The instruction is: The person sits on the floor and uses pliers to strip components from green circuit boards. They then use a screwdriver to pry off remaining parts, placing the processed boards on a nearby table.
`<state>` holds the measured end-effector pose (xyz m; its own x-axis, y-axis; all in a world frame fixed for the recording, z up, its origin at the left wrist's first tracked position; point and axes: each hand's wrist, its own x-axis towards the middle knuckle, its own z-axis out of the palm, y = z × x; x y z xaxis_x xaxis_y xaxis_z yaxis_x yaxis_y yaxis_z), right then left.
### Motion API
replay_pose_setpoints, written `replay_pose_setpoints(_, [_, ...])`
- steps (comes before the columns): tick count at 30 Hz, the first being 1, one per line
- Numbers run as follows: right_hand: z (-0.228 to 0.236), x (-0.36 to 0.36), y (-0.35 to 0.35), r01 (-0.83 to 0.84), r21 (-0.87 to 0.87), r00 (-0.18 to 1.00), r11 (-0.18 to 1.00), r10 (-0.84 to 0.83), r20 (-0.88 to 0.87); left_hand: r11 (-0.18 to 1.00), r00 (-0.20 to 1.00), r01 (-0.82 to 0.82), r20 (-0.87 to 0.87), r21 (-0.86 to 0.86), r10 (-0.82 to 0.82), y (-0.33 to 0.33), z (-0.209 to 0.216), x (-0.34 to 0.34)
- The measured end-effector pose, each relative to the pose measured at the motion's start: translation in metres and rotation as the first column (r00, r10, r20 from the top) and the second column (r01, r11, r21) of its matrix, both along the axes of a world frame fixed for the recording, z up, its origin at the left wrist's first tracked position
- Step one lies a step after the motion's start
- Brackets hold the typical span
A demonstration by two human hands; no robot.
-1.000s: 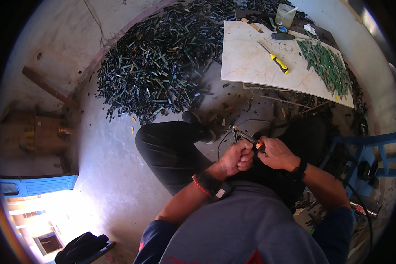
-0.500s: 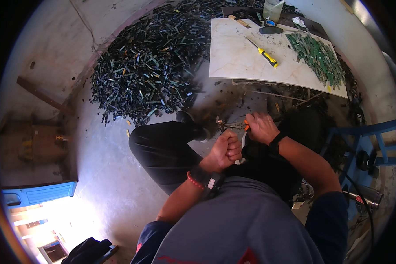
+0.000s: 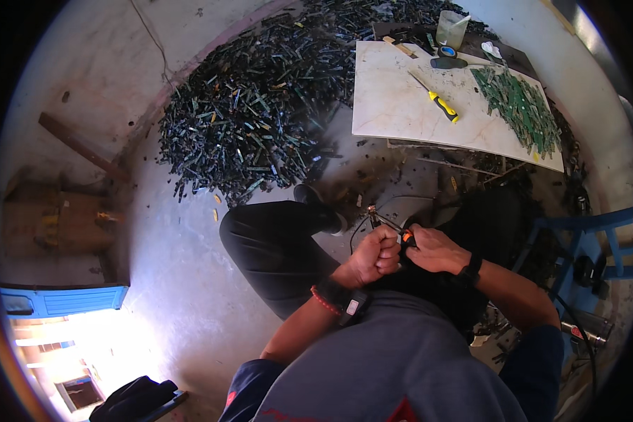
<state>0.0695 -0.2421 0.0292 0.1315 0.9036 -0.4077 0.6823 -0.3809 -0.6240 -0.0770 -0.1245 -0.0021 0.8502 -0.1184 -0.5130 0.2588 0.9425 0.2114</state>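
Close together above my lap, both hands are closed. My right hand (image 3: 435, 250) grips an orange-and-black-handled tool (image 3: 406, 238), whose thin metal part points up and left; its exact kind is unclear. My left hand (image 3: 378, 256) is a fist around something narrow and dark. A small coppery and metallic end (image 3: 372, 209) sticks out above that fist, close to the tool's tip; I cannot tell whether they touch. What lies inside the left fist is hidden by the fingers.
A pale board (image 3: 380, 105) ahead carries a yellow-and-black screwdriver (image 3: 443, 107), a dark-handled tool (image 3: 449, 63), a tape roll (image 3: 446, 51) and green strips (image 3: 520, 105). A large heap of dark strips (image 3: 253, 126) covers the floor beyond my left knee. A blue chair (image 3: 584, 222) stands right.
My view has shifted, so the surroundings sit lower and further right. My right hand has turned around the tool, showing more of its black part. Both hands stay closed.
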Motion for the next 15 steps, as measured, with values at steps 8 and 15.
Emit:
replay_pose_setpoints(8, [0.017,0.01,0.0,-0.083,-0.122,0.913,0.989,0.026,-0.407,0.998,0.998,0.058,-0.034,0.008,-0.058,-0.007,-0.003,-0.003])
replay_pose_setpoints(15, [0.031,0.004,-0.003,0.03,-0.285,0.799,0.958,-0.194,-0.569,0.997,0.997,0.069,-0.035,0.022,-0.068,-0.008,-0.001,-0.005])
